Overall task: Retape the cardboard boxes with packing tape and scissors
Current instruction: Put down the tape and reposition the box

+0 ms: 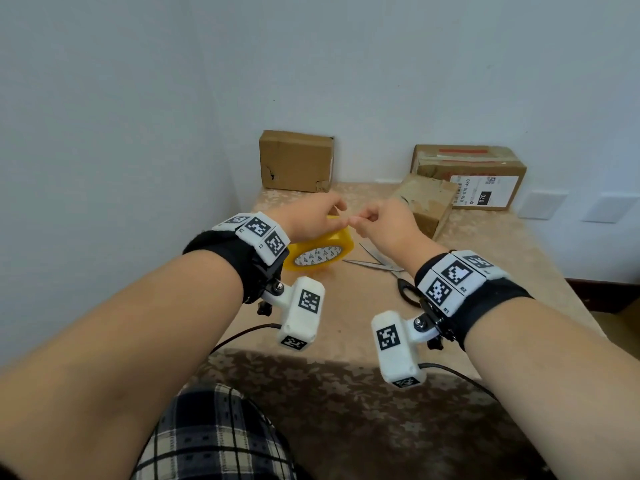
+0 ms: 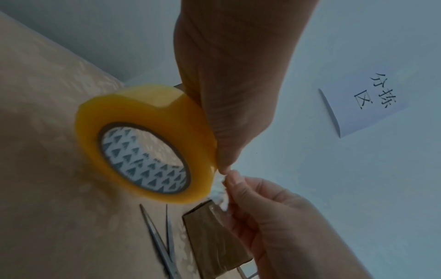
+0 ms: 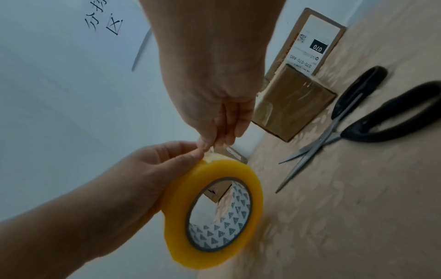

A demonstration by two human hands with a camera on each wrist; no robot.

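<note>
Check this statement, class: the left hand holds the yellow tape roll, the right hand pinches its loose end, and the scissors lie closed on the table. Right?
Not quite. The scissors lie open, blades apart, as the right wrist view shows. The left hand does hold the yellow tape roll, and the right hand pinches its loose end.

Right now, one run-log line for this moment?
left hand: holds tape roll | right hand: pinches tape end | scissors: on table, untouched

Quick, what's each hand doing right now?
Left hand: grips the yellow tape roll.
Right hand: pinches the tape's loose end.
</note>
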